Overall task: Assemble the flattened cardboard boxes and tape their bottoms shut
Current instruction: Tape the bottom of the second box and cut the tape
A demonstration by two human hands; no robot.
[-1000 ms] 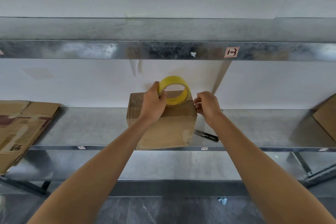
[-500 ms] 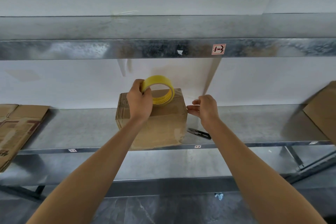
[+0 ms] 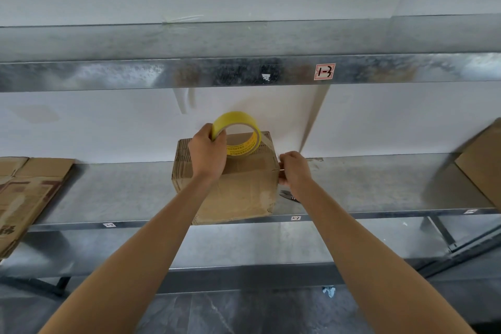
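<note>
Yellow tape roll: stood on edge on top of box; left hand gripped its left rim
Right hand: had moved from clear of box to its upper right edge; pinched tape strip there
Box: on metal shelf, at front lip
Meaning: strip end probably anchored; seam run still to do

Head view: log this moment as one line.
left hand: holds tape roll atop box | right hand: pinches tape strip at box's right edge | scissors: on shelf
</note>
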